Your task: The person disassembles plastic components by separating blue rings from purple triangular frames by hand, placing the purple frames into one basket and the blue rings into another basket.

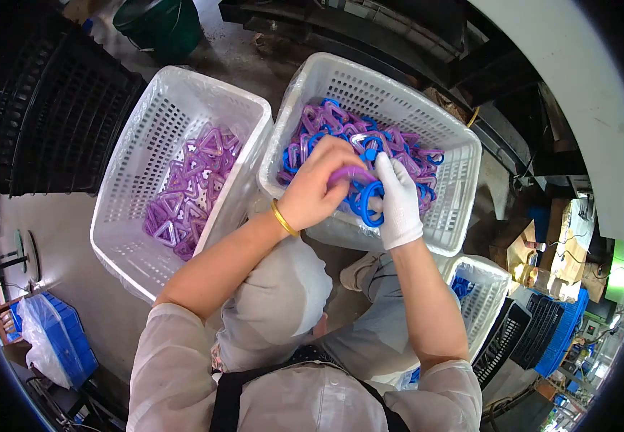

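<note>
My left hand (319, 185), bare and with a gold bangle at the wrist, has its fingers closed round a purple ring-like piece (350, 175). Close beside it, my right hand (398, 198) wears a white glove and grips a blue ring piece (371, 204). Both hands are over the near side of a white perforated basket (463, 189), which holds many purple and blue pieces (403, 147) mixed together. A second white basket (114, 209) at the left contains purple triangular pieces (191, 183).
Black crates (53, 108) are stacked at the upper left, near a green bucket (159, 27). A smaller white basket (497, 288) with blue pieces stands at the lower right, beside dark crates (535, 324). A blue crate (71, 338) is at the lower left.
</note>
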`<move>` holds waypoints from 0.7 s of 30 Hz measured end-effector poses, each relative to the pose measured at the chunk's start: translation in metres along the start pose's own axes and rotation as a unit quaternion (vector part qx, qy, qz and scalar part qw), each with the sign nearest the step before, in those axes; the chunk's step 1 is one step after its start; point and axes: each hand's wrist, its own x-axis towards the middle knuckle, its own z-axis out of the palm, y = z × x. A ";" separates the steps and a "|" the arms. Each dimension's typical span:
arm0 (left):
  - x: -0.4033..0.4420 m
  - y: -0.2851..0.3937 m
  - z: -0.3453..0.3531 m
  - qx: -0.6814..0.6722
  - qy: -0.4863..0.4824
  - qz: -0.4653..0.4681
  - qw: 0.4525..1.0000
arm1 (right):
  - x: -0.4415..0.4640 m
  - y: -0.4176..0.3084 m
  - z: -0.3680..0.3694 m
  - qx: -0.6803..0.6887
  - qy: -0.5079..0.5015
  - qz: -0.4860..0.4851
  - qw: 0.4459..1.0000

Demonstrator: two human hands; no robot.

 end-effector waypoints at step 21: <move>-0.253 -0.243 -0.209 0.440 0.037 -0.497 0.747 | 0.232 0.090 0.010 -0.592 0.007 -0.090 0.801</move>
